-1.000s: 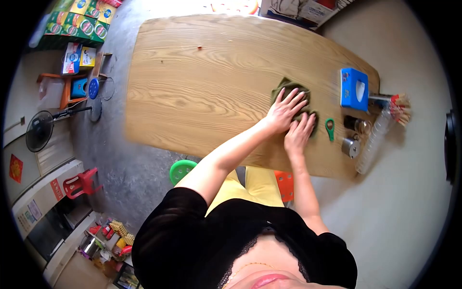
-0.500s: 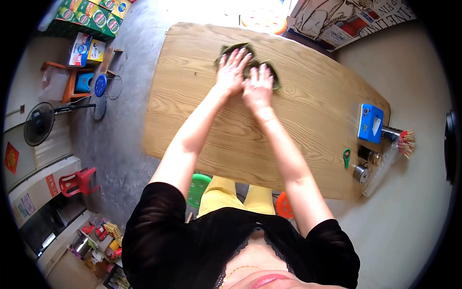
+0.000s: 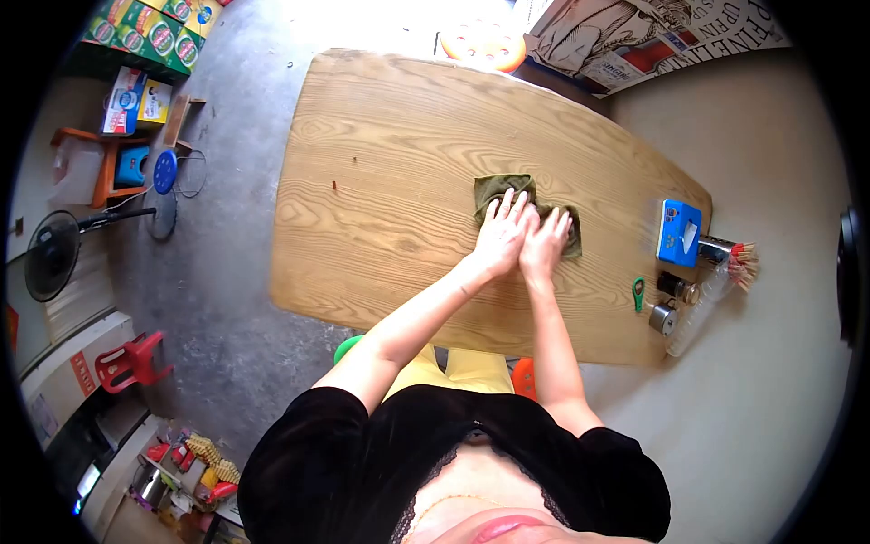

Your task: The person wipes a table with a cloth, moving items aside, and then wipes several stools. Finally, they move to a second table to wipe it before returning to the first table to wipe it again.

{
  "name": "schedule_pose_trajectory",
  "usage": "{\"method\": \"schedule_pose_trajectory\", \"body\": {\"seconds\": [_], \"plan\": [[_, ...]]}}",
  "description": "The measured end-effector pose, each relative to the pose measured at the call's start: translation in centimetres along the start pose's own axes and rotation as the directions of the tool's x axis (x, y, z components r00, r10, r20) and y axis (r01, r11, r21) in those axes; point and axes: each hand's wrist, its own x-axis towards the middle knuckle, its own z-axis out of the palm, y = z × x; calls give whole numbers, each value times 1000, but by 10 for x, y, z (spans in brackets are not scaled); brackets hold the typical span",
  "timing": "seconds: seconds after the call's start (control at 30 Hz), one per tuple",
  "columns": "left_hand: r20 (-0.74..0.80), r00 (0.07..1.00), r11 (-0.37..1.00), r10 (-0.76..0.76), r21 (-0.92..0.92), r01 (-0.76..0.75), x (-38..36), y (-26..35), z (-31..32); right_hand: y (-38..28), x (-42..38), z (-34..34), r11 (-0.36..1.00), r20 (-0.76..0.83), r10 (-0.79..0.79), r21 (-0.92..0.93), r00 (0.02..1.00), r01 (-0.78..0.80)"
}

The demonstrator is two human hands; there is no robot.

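Observation:
A dark green cloth (image 3: pixel 490 188) lies spread on the wooden table (image 3: pixel 381 118), right of its middle. My left hand (image 3: pixel 501 241) presses on it with fingers stretched out flat. Beside it, touching at the thumb side, my right hand (image 3: pixel 544 243) also rests flat on the cloth with its fingers extended. Parts of the cloth are hidden under both palms. Two small dark specks (image 3: pixel 334 186) show on the tabletop to the left of the hands.
At the table's right end stand a blue tissue box (image 3: pixel 680 233), a holder of red-tipped sticks (image 3: pixel 743 263), a dark jar (image 3: pixel 672 286), a metal cup (image 3: pixel 662 317) and a green-handled tool (image 3: pixel 638 292). An orange stool (image 3: pixel 483 45) is beyond the far edge; a fan (image 3: pixel 54 256) stands left.
Both hands have slid the cloth from near the table's far edge toward me and to the right. The two specks on the left now show more plainly.

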Motion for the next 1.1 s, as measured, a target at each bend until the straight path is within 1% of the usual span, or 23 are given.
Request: {"method": "schedule_pose_trajectory", "body": {"seconds": [0.03,0.07,0.1,0.17,0.3,0.37,0.43,0.5,0.53,0.57,0.63,0.67,0.7,0.73,0.77,0.83,0.9,0.93,0.97,1.0,1.03,1.07,1.1], "plan": [[-95,995,996,-24,-89,16,2,-15,17,-12,11,18,999,-66,28,-19,997,-30],[-233,970,987,-74,-155,38,-2,-15,-10,-32,25,28,998,-131,6,-64,991,-15],[-247,961,958,-125,-283,52,-8,-19,-34,-52,42,35,994,-197,-19,-106,980,-2],[-328,932,963,-156,-259,70,-24,-17,-85,-89,75,44,992,-242,-116,-70,963,102],[-353,892,928,-284,-336,162,-74,-27,-120,-161,105,84,863,-283,-494,-41,822,504],[-357,860,898,-364,-379,223,-96,-28,-122,-192,82,86,700,-179,-664,191,726,688],[-353,842,873,-407,-421,246,-112,-24,-130,-205,42,76,410,-92,-841,534,533,739],[-414,823,885,-389,-417,209,-123,-25,-131,-190,7,69,251,-50,-911,719,409,647],[-436,814,887,-383,-420,192,-126,-25,-132,-177,-5,63,262,-45,-895,753,445,604],[-463,801,890,-380,-419,180,-129,-25,-132,-162,-8,64,244,-158,-823,769,546,591],[-474,794,897,-379,-400,190,-125,-30,-134,-142,-13,35,459,-72,-483,827,873,323],[-477,788,900,-389,-380,214,-119,-35,-134,-128,-8,38,331,-3,-280,938,960,100],[-501,781,908,-374,-369,198,-114,-44,-131,-110,-1,32,286,137,-139,954,981,-93],[-497,769,899,-402,-375,227,-107,-51,-128,-89,8,34,32,257,-92,966,962,-255],[-495,756,888,-429,-382,254,-99,-60,-125,-78,13,19,-146,397,-150,897,905,-418],[-498,753,894,-430,-353,277,-83,-77,-121,-72,16,-14,-260,514,-154,803,844,-536],[-504,791,938,-346,-164,305,-70,-94,-120,-65,17,-29,-168,428,-196,872,882,-460],[-422,869,965,-258,-77,249,-66,-98,-118,-59,18,-28,-111,358,-211,916,909,-387],[-326,930,983,-170,2,181,-64,-100,-114,-53,16,-25,54,238,-210,971,948,-232],[-330,927,982,-177,8,190,-65,-103,-112,-58,7,-29,374,159,-232,925,960,-63],[-263,963,981,-55,168,102,-67,-106,-112,-65,0,-32,640,86,-283,759,955,121],[-171,984,949,56,315,1,-70,-112,-113,-56,-6,-11,808,21,-433,452,901,378],[-174,984,947,47,320,12,-74,-121,-118,-57,-19,1,859,57,-501,154,864,488]]}}
